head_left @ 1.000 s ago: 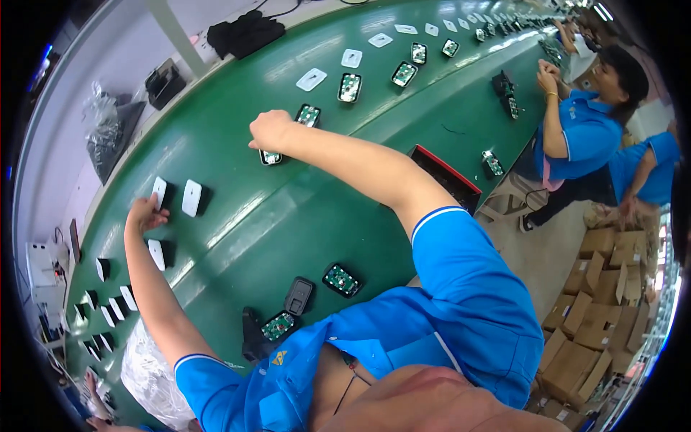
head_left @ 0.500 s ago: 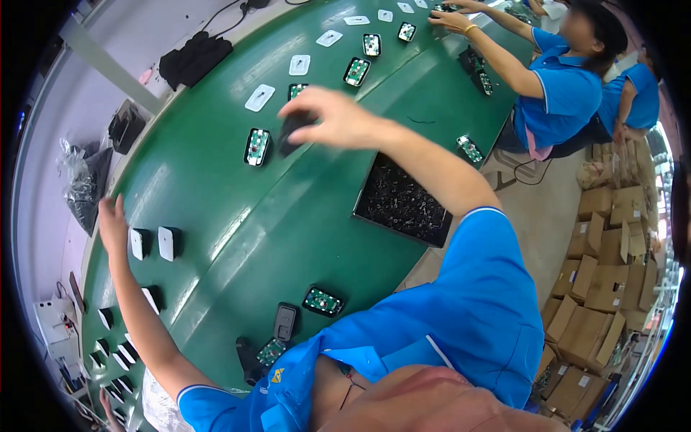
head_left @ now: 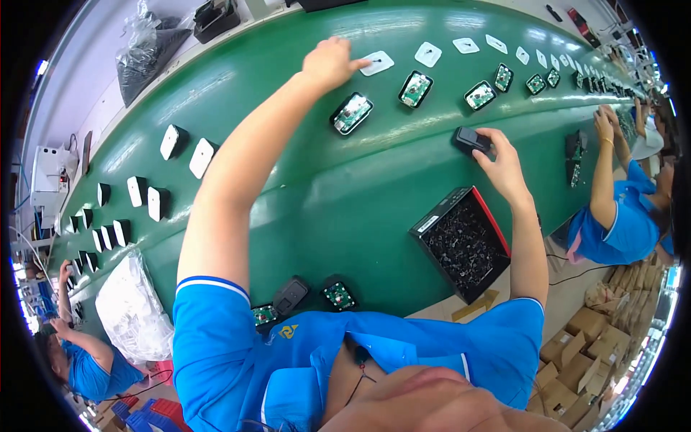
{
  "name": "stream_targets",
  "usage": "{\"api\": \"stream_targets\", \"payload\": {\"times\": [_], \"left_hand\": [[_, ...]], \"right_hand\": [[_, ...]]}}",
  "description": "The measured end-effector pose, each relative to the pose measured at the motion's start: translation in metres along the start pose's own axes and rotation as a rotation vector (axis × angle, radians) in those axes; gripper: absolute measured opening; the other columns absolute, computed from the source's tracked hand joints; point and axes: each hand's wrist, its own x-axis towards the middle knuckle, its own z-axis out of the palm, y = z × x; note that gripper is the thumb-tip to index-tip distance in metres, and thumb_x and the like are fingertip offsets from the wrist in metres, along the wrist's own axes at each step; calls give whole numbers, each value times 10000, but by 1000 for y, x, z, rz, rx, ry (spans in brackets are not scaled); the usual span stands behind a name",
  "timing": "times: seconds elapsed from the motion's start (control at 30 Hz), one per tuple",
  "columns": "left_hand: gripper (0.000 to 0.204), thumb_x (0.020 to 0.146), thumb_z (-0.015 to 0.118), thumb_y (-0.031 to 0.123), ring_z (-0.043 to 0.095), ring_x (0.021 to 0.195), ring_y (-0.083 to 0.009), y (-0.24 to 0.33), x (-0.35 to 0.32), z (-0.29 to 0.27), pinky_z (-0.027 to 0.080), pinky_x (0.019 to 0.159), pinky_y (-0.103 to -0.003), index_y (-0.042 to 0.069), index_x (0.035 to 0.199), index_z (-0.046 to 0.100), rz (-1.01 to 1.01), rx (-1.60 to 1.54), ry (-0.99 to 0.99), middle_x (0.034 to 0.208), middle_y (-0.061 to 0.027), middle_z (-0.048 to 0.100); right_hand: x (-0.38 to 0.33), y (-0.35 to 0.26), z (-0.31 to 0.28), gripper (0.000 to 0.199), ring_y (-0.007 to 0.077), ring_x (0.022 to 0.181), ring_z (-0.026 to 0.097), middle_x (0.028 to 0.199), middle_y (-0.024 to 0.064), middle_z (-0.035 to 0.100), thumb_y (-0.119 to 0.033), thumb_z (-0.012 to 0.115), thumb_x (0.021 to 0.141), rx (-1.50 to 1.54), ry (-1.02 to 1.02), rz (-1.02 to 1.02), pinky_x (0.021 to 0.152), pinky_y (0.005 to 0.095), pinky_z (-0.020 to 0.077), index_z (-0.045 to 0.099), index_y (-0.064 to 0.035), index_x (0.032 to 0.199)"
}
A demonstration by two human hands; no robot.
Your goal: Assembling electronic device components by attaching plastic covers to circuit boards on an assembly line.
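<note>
Right hand [head_left: 506, 167] clamped on a black plastic housing [head_left: 469, 138], out beyond the table's [head_left: 338, 209] near edge, left hand [head_left: 330, 65] right at a white cover [head_left: 378, 63] toward the far edge, its grip unclear

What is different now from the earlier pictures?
The left hand let go of a white-topped case and moved right, to a white lid. The right hand, earlier over a board case, moved right and now holds a black case. The parts box and that white-topped case stayed put.
</note>
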Motion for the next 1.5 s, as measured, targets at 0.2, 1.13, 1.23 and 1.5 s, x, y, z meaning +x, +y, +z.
{"api": "stream_targets", "payload": {"times": [0.2, 1.13, 1.23, 1.5], "left_hand": [[390, 840, 614, 395, 520, 1053, -270, 13, 17, 29, 450, 858, -386, 61, 1041, 619, 220, 186, 79, 1102, -109, 552], [514, 794, 448, -12, 478, 1249, -219, -55, -30, 41, 392, 1024, -319, 83, 1294, 520, 459, -229, 362, 1343, -29, 520], [518, 792, 455, -6, 482, 1246, -213, -55, -34, 42, 397, 1013, -315, 86, 1298, 517, 459, -213, 372, 1346, -26, 518], [509, 811, 499, 31, 478, 1249, -189, -53, -37, 37, 402, 997, -311, 98, 1316, 501, 458, -34, 370, 1359, -21, 505]], "right_hand": [[18, -14, -1, 417, 214, 935, 597, 1096, 72, 628, 5, 625, 772, 183, 153, -149, 830, 302, 466, 568, -49, 1181], [185, -115, 110, 352, 255, 953, 606, 1083, 71, 656, -82, 638, 773, -308, -126, -427, 835, 330, 485, 643, -105, 1124], [182, -108, 121, 351, 250, 952, 608, 1082, 65, 657, -88, 639, 774, -388, -22, -591, 833, 323, 487, 641, -106, 1125], [182, -90, 133, 345, 225, 953, 611, 1086, 31, 655, -144, 661, 780, -399, 161, -822, 822, 305, 490, 632, -104, 1121]]}}
